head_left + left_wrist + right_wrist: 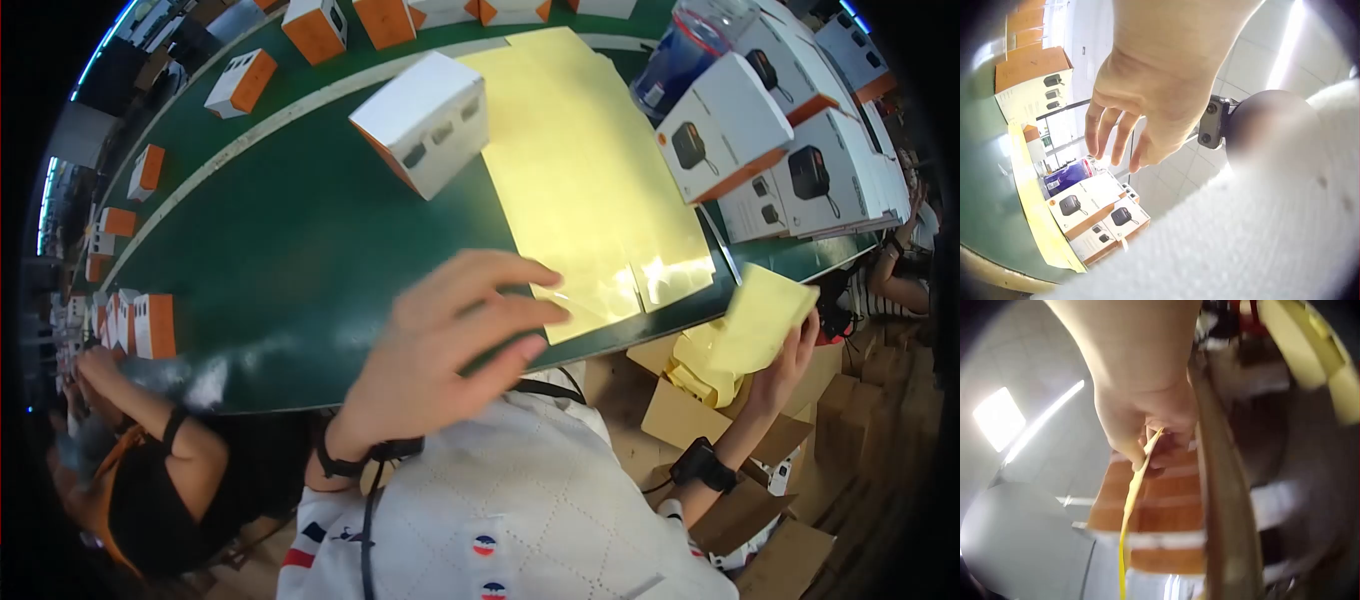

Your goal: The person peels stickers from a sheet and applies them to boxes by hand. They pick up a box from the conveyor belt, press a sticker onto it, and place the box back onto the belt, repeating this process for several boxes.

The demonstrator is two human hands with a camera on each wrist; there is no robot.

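- Yellow sheet (pixel 762 318) being pinched at lower right edge by right hand (pixel 790 365); grip clamped on it.
- Sheet being held right of yellow stack (pixel 590 170), off tabletop (pixel 300 250) edge, above cardboard box (pixel 680 415); likely for keeping it flat and uncreased.
- Long axis being tilted; free end being pointed up toward stack.
- Left hand (pixel 450 340) being held empty, fingers apart, over stack's near corner; likely for steadying.
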